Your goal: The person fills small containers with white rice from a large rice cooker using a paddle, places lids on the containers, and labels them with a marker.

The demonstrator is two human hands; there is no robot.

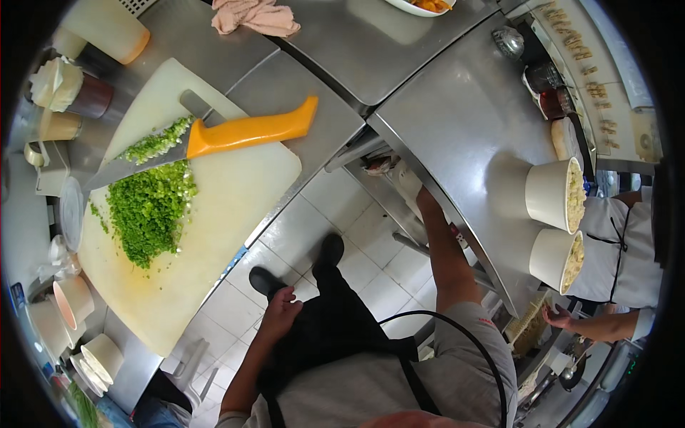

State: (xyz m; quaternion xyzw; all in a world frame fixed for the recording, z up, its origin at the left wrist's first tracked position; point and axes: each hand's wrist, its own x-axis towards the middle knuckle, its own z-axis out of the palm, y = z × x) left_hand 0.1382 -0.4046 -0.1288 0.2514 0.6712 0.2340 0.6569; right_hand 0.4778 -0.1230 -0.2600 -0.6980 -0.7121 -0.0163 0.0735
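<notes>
My left hand (281, 314) hangs in front of my dark apron, its fingers loosely curled and nothing seen in them. My right forearm (447, 257) reaches under the edge of the steel counter on the right. The right hand is mostly hidden there, close to a whitish item (406, 182), and I cannot tell whether it grips it. On the left, a white cutting board (230, 182) bears a heap of finely chopped green onion (147, 214). A knife with a yellow handle (251, 128) lies across the board, its blade (142, 168) carrying more chopped green onion.
Two white paper tubs of food (551, 195) stand on the right counter (444, 107). Beyond them is a co-worker in an apron (604, 246), one hand (558, 316) extended. A pink cloth (254, 16), sauce containers (96, 93) and paper tubs (72, 302) line the other surfaces.
</notes>
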